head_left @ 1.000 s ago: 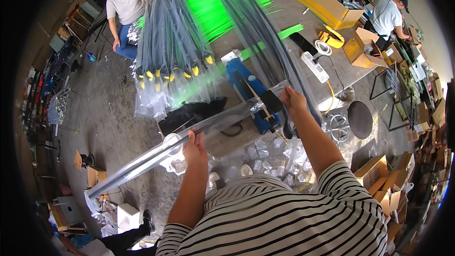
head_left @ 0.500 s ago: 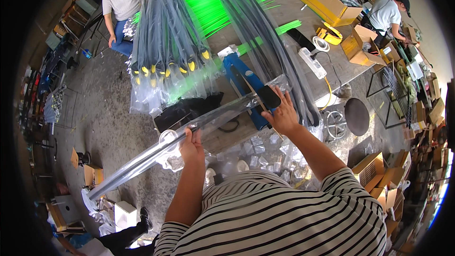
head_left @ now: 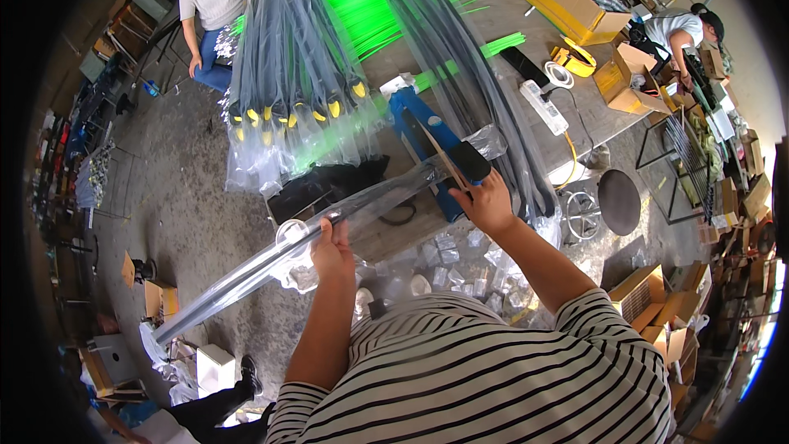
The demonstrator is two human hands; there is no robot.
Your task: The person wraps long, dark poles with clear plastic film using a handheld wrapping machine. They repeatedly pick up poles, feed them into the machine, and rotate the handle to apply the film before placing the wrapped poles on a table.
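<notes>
I see left hand [head_left: 331,248] fingers clamped mid-way on bagged long blade [head_left: 329,222], right hand [head_left: 486,207] fingers pinching its dark end, overhanging surface [head_left: 394,234] edge, bare floor [head_left: 189,230] left

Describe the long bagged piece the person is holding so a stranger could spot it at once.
Start at the worktable. At its near edge, both hands, left hand and right hand, hold a long dark rod in a clear plastic sleeve. It alone slants off the table toward the floor.

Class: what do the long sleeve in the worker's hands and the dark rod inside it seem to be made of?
Sleeve: thin clear plastic film, glossy; it wrinkles, shines and shows its contents. Rod: dark, smooth, stiff, perhaps plastic or coated metal; the look leaves it open.
</notes>
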